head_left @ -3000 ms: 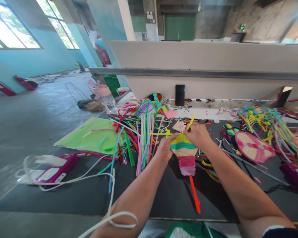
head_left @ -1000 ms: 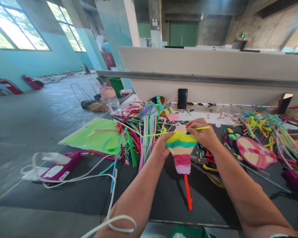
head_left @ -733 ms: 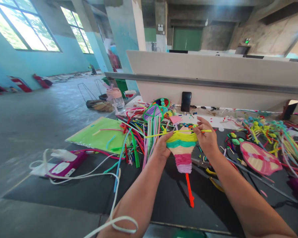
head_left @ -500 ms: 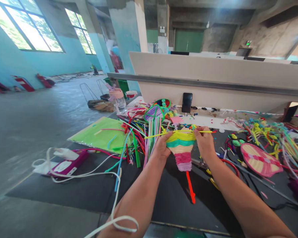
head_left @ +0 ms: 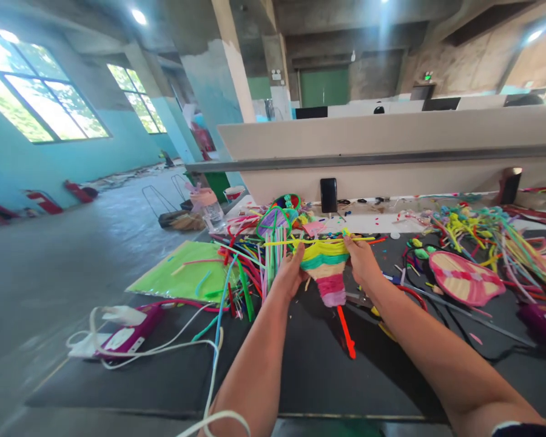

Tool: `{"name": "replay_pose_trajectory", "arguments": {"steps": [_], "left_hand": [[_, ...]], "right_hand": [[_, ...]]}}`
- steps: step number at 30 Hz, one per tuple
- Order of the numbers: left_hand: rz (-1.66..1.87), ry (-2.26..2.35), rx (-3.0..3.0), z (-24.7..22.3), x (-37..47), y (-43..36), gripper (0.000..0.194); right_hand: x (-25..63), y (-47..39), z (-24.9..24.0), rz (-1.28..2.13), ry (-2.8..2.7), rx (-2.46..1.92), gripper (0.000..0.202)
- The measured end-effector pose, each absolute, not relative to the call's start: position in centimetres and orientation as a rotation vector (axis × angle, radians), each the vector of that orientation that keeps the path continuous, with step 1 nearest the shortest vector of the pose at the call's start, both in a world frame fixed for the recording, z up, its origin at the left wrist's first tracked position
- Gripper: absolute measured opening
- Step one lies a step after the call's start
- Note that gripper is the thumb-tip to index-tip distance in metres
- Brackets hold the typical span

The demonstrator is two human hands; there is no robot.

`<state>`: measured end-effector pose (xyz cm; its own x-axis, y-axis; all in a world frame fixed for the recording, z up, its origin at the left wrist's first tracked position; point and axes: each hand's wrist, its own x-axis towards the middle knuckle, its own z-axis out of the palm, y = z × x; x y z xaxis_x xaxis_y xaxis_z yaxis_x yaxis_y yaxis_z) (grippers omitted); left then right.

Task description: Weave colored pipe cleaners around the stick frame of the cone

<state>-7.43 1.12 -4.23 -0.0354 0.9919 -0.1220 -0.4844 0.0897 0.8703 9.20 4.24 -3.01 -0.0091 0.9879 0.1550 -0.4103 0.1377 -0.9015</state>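
1. One top corner of the striped piece (head_left: 326, 273) is pinched by the left hand (head_left: 290, 271), between thumb and fingers.
2. The other is pinched by the right hand (head_left: 363, 261), apparently with the yellow strip (head_left: 278, 243).
3. Both forearms (head_left: 257, 364) are stretched forward, angled inward.
4. The piece is held over the black tabletop (head_left: 318, 382), its red stick (head_left: 346, 333) pointed toward the near edge.

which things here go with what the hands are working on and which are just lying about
In hand:
- striped piece, in the left hand
- its red stick
- yellow strip, in the right hand

Apparently lying about:
- phone
- bottle
- purple power strip
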Motion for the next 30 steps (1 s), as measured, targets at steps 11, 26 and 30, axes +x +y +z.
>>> {"name": "replay_pose_trajectory", "arguments": {"steps": [11,26,30], "left_hand": [[1.470,1.456,2.020,0.2,-4.0,-1.7,0.018],[1.529,1.318,2.391,-2.5,-1.9,0.9,0.010],[1.420,1.318,2.413,-3.1,-2.5,1.1,0.011]], "right_hand": [[12.5,2.9,-3.0,1.338,-0.887,-0.636,0.035],[12.9,1.0,-4.1,1.376,-0.962,-0.716,0.038],[12.6,0.9,-4.3,1.410,-0.979,-0.745,0.039]]}}
